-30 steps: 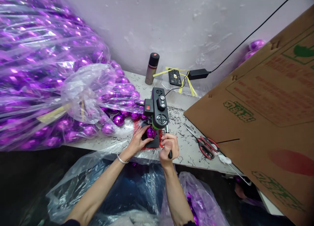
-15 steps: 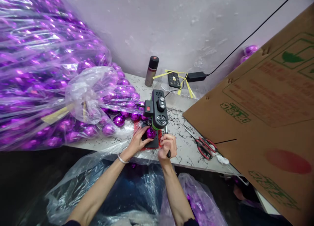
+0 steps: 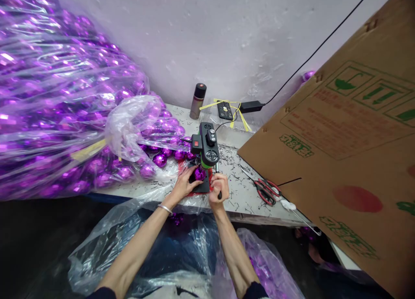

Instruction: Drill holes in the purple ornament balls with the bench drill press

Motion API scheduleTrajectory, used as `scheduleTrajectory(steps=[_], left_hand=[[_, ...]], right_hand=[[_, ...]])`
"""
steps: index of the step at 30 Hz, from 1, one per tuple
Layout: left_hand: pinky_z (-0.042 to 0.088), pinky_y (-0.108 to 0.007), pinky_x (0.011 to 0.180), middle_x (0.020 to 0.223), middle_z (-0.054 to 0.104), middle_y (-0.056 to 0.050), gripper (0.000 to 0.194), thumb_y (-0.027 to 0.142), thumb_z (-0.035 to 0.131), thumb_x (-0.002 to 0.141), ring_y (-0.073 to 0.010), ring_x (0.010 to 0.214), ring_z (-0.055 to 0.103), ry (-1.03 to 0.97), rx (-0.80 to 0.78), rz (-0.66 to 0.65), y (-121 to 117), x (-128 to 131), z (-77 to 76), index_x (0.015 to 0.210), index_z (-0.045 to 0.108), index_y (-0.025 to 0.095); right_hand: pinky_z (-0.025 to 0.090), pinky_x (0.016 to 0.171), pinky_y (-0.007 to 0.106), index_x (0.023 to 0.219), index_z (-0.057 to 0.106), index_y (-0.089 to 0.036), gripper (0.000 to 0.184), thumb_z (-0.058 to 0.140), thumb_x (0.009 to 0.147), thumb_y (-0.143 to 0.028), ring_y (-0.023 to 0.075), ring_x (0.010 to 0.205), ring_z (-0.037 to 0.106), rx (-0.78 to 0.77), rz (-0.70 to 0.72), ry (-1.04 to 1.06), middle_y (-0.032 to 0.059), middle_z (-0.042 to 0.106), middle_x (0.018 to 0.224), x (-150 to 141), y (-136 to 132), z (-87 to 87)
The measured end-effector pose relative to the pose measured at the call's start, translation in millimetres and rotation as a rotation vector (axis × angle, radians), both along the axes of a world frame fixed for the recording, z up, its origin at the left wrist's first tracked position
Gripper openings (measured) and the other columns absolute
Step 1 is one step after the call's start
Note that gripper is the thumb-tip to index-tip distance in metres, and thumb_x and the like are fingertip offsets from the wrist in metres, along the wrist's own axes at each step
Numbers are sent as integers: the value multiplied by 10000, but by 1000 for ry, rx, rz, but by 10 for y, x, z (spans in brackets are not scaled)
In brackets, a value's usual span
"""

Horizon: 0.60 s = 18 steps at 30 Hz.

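A small black bench drill press (image 3: 209,144) with a red switch stands on the table. Beneath its head sits a shiny purple faceted ball (image 3: 199,174), and my left hand (image 3: 184,184) grips it from the left between thumb and fingers. My right hand (image 3: 219,190) is closed round the machine's black-ended lever (image 3: 220,195), just right of the ball. The ball rests over a dark base plate (image 3: 204,187) with red material around it. The contact point between tool and ball is hidden under the head.
A huge clear bag of purple balls (image 3: 65,104) fills the left. Behind the machine stand a spray can (image 3: 198,101) and a black power adapter (image 3: 251,106). Red-handled scissors (image 3: 266,192) lie right, against a large cardboard box (image 3: 340,160). Black scraps litter the table (image 3: 231,204).
The camera view has shifted slightly. My left hand still holds the ball under the machine, and my right hand still grips the lever.
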<state>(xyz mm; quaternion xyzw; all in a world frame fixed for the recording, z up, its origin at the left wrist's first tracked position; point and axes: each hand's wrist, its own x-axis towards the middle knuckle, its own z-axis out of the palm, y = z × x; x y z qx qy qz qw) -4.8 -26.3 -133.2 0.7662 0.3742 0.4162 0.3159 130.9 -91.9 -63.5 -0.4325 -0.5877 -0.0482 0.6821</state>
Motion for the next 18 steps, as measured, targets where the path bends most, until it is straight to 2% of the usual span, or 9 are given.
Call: scheduleTrajectory(steps=[3,5,8,10,13,15,16,18], left_hand=[[505,-548,1100,1384,669,-156,603,386,772,872,-335,1288,641,-4,-19,-6,24,25,11,1407,555,214],[525,-540,1074,1357,675,-159,591,379,765,876,-332,1256,658,0,-18,4,-13,24,4,1398,545,208],[533,-521,1064,1339,664,-173,548,368,692,926,-322,1259,655,19,52,55,-243,-86,-44,1408,503,190],[491,-544,1114,1371,639,-188,567,416,658,951,-330,1315,620,59,146,85,-485,-246,-75,1433,466,188],[419,-588,1169,1463,576,-217,862,652,697,859,-383,1387,551,150,256,133,-742,-544,-16,1517,387,189],[404,-575,1176,1514,533,-229,958,741,650,839,-400,1415,514,198,292,213,-691,-723,128,1553,362,170],[399,-559,1177,1523,529,-227,889,720,597,888,-393,1421,505,225,299,275,-586,-798,224,1547,385,161],[393,-552,1162,1466,586,-219,622,573,494,1000,-381,1392,528,328,273,457,-265,-914,430,1456,514,151]], right_hand=[[454,643,293,675,476,-218,383,371,1044,-214,138,694,579,-51,-21,61,-8,539,699,-22,-23,319],[448,655,290,644,447,-222,411,393,1051,-241,133,686,573,-135,-5,111,-15,527,673,-23,-34,562],[450,676,291,620,453,-221,434,438,1048,-290,131,691,570,-232,35,128,-14,537,671,-2,-58,775],[450,684,289,623,474,-217,428,448,1046,-280,133,715,582,-220,50,112,-7,560,690,10,-79,770],[443,675,285,626,491,-212,420,452,1043,-248,136,740,597,-175,61,85,5,580,713,0,-104,643],[432,648,282,628,494,-211,419,448,1043,-243,133,715,586,-153,44,87,7,576,713,-21,-108,569],[427,635,280,627,494,-211,422,444,1044,-245,132,702,579,-147,32,92,8,574,710,-32,-108,546],[424,621,278,627,495,-211,425,440,1047,-252,132,694,575,-148,19,103,10,572,709,-44,-106,527]])
